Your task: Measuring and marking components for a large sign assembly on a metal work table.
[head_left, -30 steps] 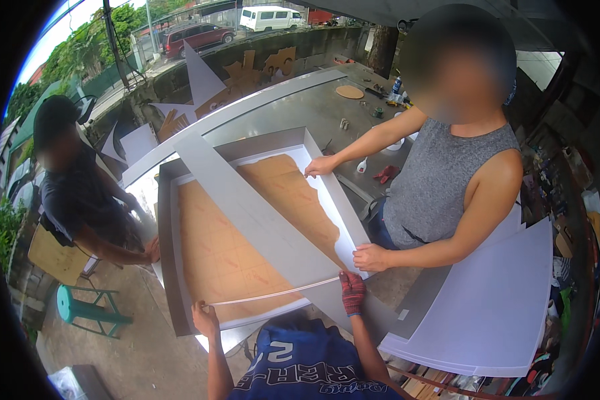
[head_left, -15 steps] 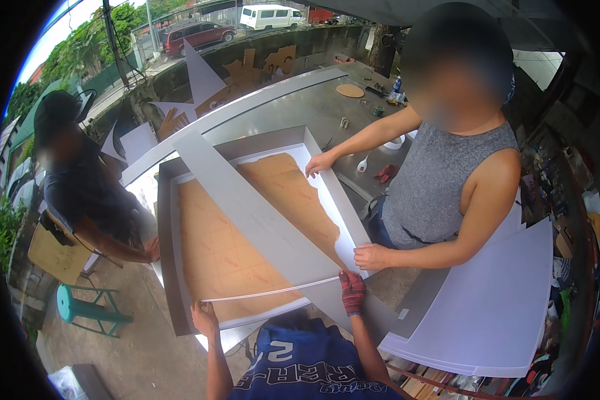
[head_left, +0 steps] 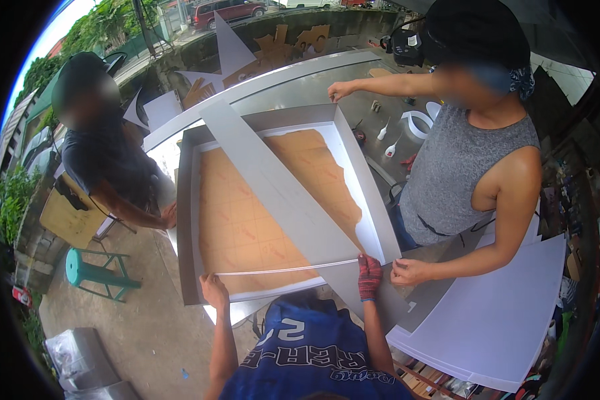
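A thin white strip [head_left: 283, 271] stretches between my hands above the near side of a shallow open box [head_left: 189, 200] with grey walls. My bare left hand [head_left: 215, 291] is closed on its left end, by the box's near left corner. In a red and dark knit glove, my right hand [head_left: 369, 277] grips the other end, near the right corner. A long flat grey panel [head_left: 273, 183] lies diagonally across the box and passes under the strip. Brown paper [head_left: 237, 213] with torn-looking edges covers most of the box's white bottom.
Across at the right, a person in a grey sleeveless top [head_left: 470, 160] touches the box's far corner. Another person in dark clothes [head_left: 110, 160] stands left, one hand at the box wall. White sheets [head_left: 493, 320] lie at right; a teal stool [head_left: 77, 267] stands left.
The strip has gone from slightly sagging to straighter. The right-hand person's one hand moved from the box's inner edge to its far corner. My view has shifted, so the scene sits further right.
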`<act>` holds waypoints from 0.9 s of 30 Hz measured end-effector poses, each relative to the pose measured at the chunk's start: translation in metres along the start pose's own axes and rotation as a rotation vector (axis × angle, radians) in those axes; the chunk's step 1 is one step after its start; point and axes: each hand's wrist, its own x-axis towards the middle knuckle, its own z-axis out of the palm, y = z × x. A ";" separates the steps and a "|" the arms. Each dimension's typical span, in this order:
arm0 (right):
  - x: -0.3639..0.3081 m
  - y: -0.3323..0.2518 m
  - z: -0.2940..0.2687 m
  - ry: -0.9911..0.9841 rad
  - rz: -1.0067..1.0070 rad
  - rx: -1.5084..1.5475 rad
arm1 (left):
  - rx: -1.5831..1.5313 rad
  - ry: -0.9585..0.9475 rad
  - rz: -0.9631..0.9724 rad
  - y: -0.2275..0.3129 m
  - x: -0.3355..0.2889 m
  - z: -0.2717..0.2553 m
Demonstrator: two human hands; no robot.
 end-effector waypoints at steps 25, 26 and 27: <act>0.007 -0.006 0.011 -0.031 0.036 0.002 | -0.056 0.001 0.091 -0.005 0.013 0.001; 0.007 -0.005 0.013 -0.023 0.054 -0.005 | -0.058 0.019 0.096 -0.005 0.015 0.001; 0.007 -0.004 0.014 -0.021 0.047 -0.023 | -0.061 0.037 0.103 -0.006 0.017 0.001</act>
